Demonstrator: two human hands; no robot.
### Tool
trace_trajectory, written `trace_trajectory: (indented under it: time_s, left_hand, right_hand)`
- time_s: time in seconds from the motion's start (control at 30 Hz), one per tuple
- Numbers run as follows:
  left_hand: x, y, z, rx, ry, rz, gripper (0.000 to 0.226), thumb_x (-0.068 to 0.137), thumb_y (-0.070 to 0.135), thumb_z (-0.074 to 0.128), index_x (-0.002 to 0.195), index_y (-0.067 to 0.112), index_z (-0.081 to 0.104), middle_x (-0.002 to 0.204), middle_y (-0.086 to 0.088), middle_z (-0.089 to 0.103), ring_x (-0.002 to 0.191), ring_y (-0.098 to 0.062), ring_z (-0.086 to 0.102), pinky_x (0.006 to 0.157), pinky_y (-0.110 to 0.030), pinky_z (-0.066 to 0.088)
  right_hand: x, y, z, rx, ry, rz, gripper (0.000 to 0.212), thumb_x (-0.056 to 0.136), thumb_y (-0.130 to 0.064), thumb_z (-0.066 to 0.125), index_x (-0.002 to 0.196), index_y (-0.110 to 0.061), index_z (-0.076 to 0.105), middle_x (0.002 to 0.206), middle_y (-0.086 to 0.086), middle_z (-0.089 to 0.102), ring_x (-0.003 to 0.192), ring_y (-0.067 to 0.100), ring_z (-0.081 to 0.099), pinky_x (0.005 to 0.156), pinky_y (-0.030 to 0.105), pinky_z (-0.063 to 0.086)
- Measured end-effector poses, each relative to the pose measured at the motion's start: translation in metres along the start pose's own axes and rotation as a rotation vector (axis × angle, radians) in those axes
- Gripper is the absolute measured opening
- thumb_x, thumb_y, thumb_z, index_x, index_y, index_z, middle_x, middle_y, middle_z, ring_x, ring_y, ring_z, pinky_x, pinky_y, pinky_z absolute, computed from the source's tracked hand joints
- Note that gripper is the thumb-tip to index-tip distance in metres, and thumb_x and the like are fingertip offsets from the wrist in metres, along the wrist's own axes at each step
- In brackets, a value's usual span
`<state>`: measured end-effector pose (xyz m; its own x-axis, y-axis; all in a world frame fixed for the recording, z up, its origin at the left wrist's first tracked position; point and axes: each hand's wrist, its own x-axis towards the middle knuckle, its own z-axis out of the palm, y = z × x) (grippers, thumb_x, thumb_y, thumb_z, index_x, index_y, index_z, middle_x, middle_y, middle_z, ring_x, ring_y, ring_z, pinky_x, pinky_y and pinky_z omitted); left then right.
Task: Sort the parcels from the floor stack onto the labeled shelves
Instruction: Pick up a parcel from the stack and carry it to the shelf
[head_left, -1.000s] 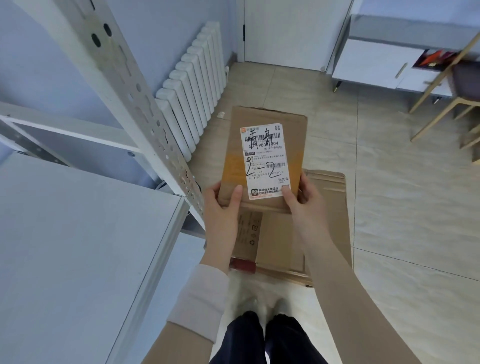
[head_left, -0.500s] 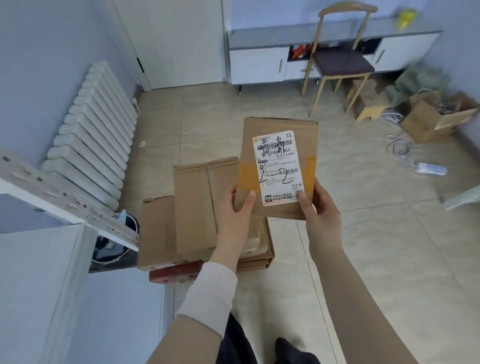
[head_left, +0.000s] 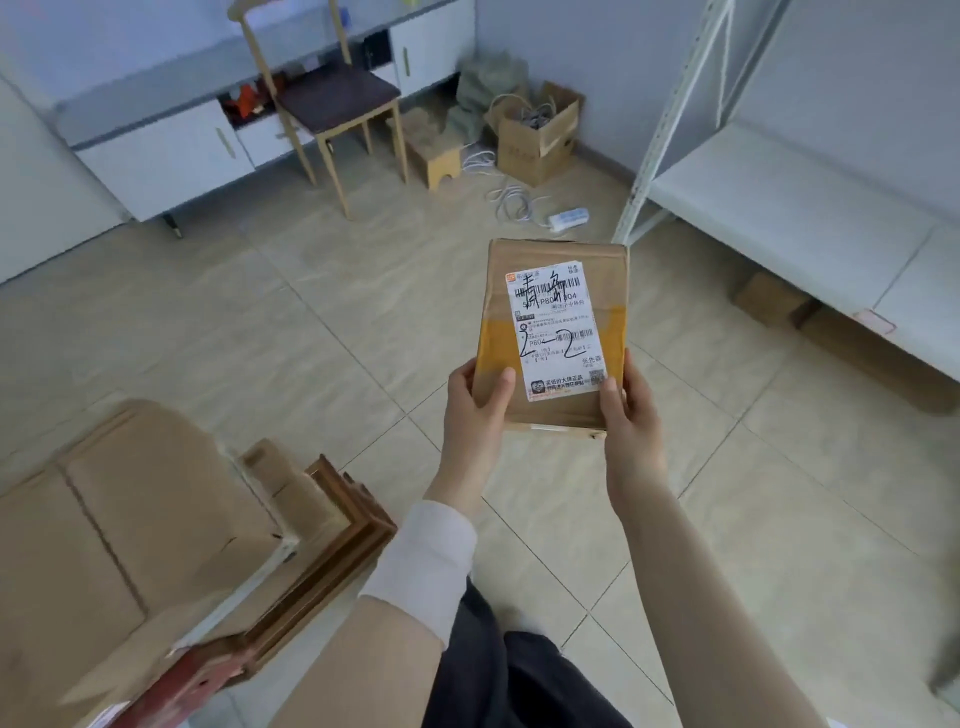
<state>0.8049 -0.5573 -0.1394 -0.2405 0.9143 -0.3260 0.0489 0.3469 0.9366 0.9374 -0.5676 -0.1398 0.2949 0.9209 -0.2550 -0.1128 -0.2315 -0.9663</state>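
Above the tiled floor (head_left: 322, 322), labeled parcel (head_left: 553, 332), left hand (head_left: 475, 410) and right hand (head_left: 631, 415) gripping its lower corners

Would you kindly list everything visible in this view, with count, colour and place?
parcel: one, brown with white label, held up at centre
floor stack: several parcels, brown, lower left
shelving unit: one, white, right
chair: one, wood with dark seat, top centre
cabinet: one, white with grey top, top left
open box: one, brown, far corner floor
power strip: one, white, floor near shelving post
left hand: one, grips parcel's left edge
right hand: one, grips parcel's right edge
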Motion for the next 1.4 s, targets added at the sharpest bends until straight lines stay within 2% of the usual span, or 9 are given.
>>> trace_trajectory:
  time_s: [0.1, 0.23, 0.4, 0.63, 0.73, 0.97, 1.17, 1.3, 1.4]
  left_hand:
    - [0.019, 0.013, 0.042, 0.041, -0.118, 0.037, 0.049, 0.091, 0.033, 0.056, 0.133, 0.012, 0.04, 0.119, 0.004, 0.054, 0.105, -0.009, 0.053, 0.081, -0.015, 0.041]
    - [0.053, 0.033, 0.096, 0.067, -0.258, 0.103, 0.056, 0.091, 0.033, 0.057, 0.14, 0.013, 0.038, 0.134, 0.002, 0.052, 0.12, -0.011, 0.05, 0.1, -0.026, 0.041]
    - [0.086, 0.061, 0.163, 0.096, -0.413, 0.172, 0.046, 0.092, 0.028, 0.055, 0.134, 0.013, 0.044, 0.126, 0.001, 0.057, 0.107, -0.007, 0.052, 0.086, -0.017, 0.037]
    - [0.097, 0.084, 0.267, 0.133, -0.625, 0.204, 0.048, 0.093, 0.027, 0.055, 0.136, 0.014, 0.041, 0.127, 0.003, 0.055, 0.108, -0.005, 0.05, 0.087, -0.015, 0.037]
    - [0.098, 0.094, 0.32, 0.144, -0.695, 0.248, 0.047, 0.093, 0.027, 0.055, 0.135, 0.013, 0.042, 0.121, 0.005, 0.055, 0.106, -0.005, 0.051, 0.076, -0.001, 0.039]
    - [0.094, 0.132, 0.446, 0.13, -0.749, 0.315, 0.042, 0.092, 0.026, 0.057, 0.131, 0.014, 0.046, 0.11, 0.008, 0.059, 0.102, -0.008, 0.056, 0.072, 0.0, 0.042]
    - [0.096, 0.165, 0.53, 0.096, -0.776, 0.349, 0.046, 0.091, 0.026, 0.058, 0.134, 0.015, 0.046, 0.125, 0.004, 0.059, 0.113, -0.008, 0.054, 0.085, -0.011, 0.04]
    - [0.107, 0.189, 0.579, 0.092, -0.789, 0.384, 0.045, 0.092, 0.024, 0.057, 0.134, 0.015, 0.043, 0.123, 0.006, 0.056, 0.108, -0.004, 0.051, 0.074, 0.006, 0.038]
    - [0.121, 0.211, 0.617, 0.07, -0.789, 0.421, 0.044, 0.092, 0.025, 0.056, 0.133, 0.017, 0.044, 0.12, 0.01, 0.054, 0.108, -0.003, 0.05, 0.075, 0.003, 0.038]
  right_hand:
    - [0.023, -0.008, -0.029, 0.051, 0.117, 0.003, 0.044, 0.099, -0.021, 0.043, 0.142, -0.023, 0.039, 0.129, -0.007, 0.057, 0.121, 0.008, 0.051, 0.103, 0.026, 0.04]
    - [0.063, -0.024, -0.058, 0.079, 0.239, -0.021, 0.043, 0.099, -0.021, 0.044, 0.142, -0.021, 0.041, 0.134, -0.005, 0.056, 0.122, 0.006, 0.051, 0.105, 0.027, 0.04]
    - [0.104, -0.045, -0.092, 0.097, 0.418, -0.07, 0.043, 0.099, -0.019, 0.043, 0.142, -0.02, 0.041, 0.133, -0.007, 0.054, 0.119, 0.003, 0.051, 0.093, 0.013, 0.044]
    - [0.146, -0.059, -0.167, 0.146, 0.627, -0.099, 0.041, 0.099, -0.018, 0.044, 0.14, -0.019, 0.043, 0.134, -0.004, 0.055, 0.123, 0.006, 0.051, 0.095, 0.016, 0.044]
    - [0.166, -0.068, -0.208, 0.162, 0.697, -0.128, 0.041, 0.099, -0.016, 0.043, 0.14, -0.018, 0.044, 0.134, -0.003, 0.056, 0.123, 0.007, 0.051, 0.093, 0.013, 0.046]
    - [0.22, -0.109, -0.307, 0.196, 0.752, -0.223, 0.041, 0.099, -0.013, 0.042, 0.14, -0.017, 0.043, 0.13, -0.008, 0.055, 0.109, -0.007, 0.053, 0.083, -0.001, 0.043]
    - [0.264, -0.145, -0.371, 0.229, 0.793, -0.27, 0.039, 0.099, -0.013, 0.043, 0.138, -0.017, 0.044, 0.129, -0.007, 0.056, 0.119, 0.003, 0.05, 0.092, 0.013, 0.043]
    - [0.3, -0.166, -0.403, 0.222, 0.803, -0.291, 0.04, 0.099, -0.014, 0.043, 0.138, -0.019, 0.045, 0.128, -0.008, 0.056, 0.11, -0.005, 0.053, 0.092, 0.012, 0.044]
    - [0.334, -0.185, -0.426, 0.208, 0.815, -0.317, 0.039, 0.099, -0.015, 0.043, 0.138, -0.02, 0.045, 0.127, -0.009, 0.056, 0.103, -0.014, 0.051, 0.086, 0.004, 0.044]
